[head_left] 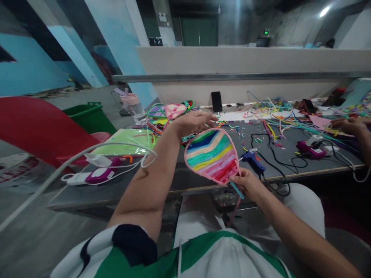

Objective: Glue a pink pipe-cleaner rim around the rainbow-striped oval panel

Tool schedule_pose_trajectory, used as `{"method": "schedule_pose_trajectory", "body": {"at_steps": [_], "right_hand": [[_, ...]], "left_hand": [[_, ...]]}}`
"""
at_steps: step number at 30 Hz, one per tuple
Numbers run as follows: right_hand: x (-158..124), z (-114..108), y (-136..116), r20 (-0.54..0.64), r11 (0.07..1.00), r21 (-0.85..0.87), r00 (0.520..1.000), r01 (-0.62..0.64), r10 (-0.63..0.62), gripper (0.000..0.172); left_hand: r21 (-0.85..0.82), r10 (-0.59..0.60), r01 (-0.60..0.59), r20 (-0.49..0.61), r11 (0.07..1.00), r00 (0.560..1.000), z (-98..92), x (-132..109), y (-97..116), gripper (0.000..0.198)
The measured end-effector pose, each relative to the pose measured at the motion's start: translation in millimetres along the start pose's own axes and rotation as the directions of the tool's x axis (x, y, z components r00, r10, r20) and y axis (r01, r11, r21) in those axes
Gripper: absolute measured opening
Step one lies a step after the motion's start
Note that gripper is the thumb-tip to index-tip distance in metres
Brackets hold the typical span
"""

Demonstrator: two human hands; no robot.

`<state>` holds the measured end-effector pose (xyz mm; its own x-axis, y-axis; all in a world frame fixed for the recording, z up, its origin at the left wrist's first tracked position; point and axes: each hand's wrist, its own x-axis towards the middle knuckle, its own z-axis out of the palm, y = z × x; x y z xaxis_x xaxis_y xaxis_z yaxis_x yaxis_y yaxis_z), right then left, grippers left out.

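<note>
Head-worn view: through my camera I look forward and down over the wearer's lap [197,212], across the counter [110,189] at close range, to the pale partition [246,60] and, farther off, the back wall [237,27].

Lighting dim, cool overall; background along top of frame darkest. Tube lamp [324,11], upper right, glares white; green sign [266,32] glows to its left. Pale sheen on green plastic sheet [121,141], left of centre. Small curved shadow on your left forearm [145,189]. Deep shade below tabletop [179,173], lower right. Wide-angle distortion tilts blue pillar [118,23], upper left. Striped panel [213,154], near centre, fairly sharp; your left hand [197,121] softer; far background hazy.
</note>
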<state>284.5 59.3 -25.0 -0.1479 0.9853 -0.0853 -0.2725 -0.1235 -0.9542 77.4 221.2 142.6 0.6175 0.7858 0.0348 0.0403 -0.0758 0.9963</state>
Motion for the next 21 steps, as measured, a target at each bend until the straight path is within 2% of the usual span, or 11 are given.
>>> {"method": "schedule_pose_trajectory", "body": {"at_steps": [2, 4, 5, 6, 7, 8, 10, 13, 15, 21], "right_hand": [[-4, 6, 5, -0.059, 0.998, 0.042, 0.998, 0.04, -0.038, 0.027], [-6, 16, 10, -0.121, 0.992, 0.091, 0.99, 0.083, -0.072, 0.029], [-7, 22, 13, -0.149, 0.988, 0.116, 0.985, 0.101, -0.083, 0.03], [-7, 28, 16, -0.172, 0.983, 0.14, 0.981, 0.115, -0.091, 0.031], [-7, 33, 19, -0.192, 0.979, 0.161, 0.977, 0.126, -0.094, 0.032], [-7, 38, 21, -0.209, 0.975, 0.179, 0.974, 0.131, -0.093, 0.032], [-6, 44, 26, -0.238, 0.97, 0.204, 0.968, 0.131, -0.081, 0.033], [-6, 49, 31, -0.26, 0.969, 0.219, 0.964, 0.112, -0.053, 0.034], [-7, 51, 34, -0.254, 0.971, 0.22, 0.966, 0.097, -0.039, 0.033], [-12, 55, 34, -0.208, 0.975, 0.21, 0.978, 0.072, -0.027, 0.034]], "left_hand": [[-0.041, 0.034, -0.036, -0.048, 0.999, 0.998, -6.8, -10, -8, 0.039], [-0.08, 0.092, -0.102, -0.122, 0.992, 0.988, -4.8, -22, -21, 0.047], [-0.116, 0.125, -0.147, -0.183, 0.982, 0.975, 0.2, -29, -29, 0.05], [-0.218, 0.157, -0.228, -0.3, 0.949, 0.941, 7.8, -36, -38, 0.052], [-0.308, 0.144, -0.267, -0.369, 0.913, 0.918, 17.3, -42, -47, 0.051], [-0.384, 0.11, -0.269, -0.389, 0.883, 0.915, 28.0, -49, -56, 0.05], [-0.412, 0.095, -0.275, -0.407, 0.869, 0.909, 49.2, -58, -72, 0.053], [-0.453, 0.151, -0.418, -0.517, 0.787, 0.843, 70.0, -64, -86, 0.059], [-0.473, 0.169, -0.469, -0.547, 0.746, 0.82, 74.1, -63, -88, 0.06], [-0.522, 0.127, -0.455, -0.546, 0.722, 0.828, 70.1, -60, -90, 0.056]]}}
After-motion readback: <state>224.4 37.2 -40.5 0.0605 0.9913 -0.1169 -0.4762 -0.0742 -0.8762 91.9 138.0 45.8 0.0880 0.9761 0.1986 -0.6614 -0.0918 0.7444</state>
